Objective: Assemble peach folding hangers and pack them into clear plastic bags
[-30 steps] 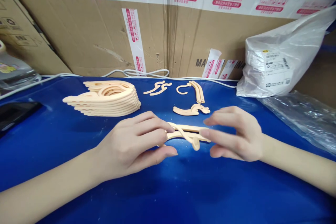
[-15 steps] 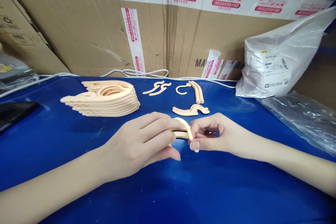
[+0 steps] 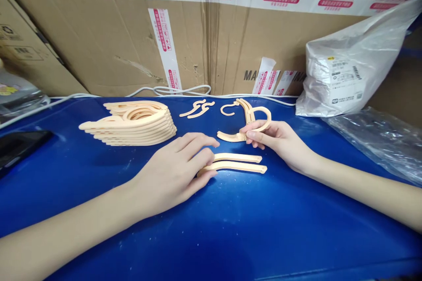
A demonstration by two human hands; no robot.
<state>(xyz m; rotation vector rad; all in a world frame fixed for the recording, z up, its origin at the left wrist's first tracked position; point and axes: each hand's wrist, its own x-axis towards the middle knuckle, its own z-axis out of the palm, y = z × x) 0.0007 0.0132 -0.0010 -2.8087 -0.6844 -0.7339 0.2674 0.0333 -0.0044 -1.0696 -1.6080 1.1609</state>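
Two pale bars (image 3: 240,166) lie side by side on the blue table (image 3: 224,232), just apart along their visible length. The left hand (image 3: 178,162) lies over their left ends, fingers bent and thumb out to the near side; its fingertips meet the bars, but I cannot tell whether it grips them. The right hand (image 3: 278,140), beyond the bars' right ends, pinches a hook (image 3: 269,119) between thumb and fingers, its loop raised. A curved piece (image 3: 227,137) lies just beyond the bars, near those fingers; whether they touch it is unclear.

Farther beyond the bars lie two small parts (image 3: 199,112), a second hook (image 3: 228,114) and some strips (image 3: 249,116). Left of the bars and beyond them is a stack (image 3: 132,127) of matching pieces; a phone (image 3: 23,151) sits well to their left. Well to their right are a white bag (image 3: 349,77) and see-through wrap (image 3: 372,140).
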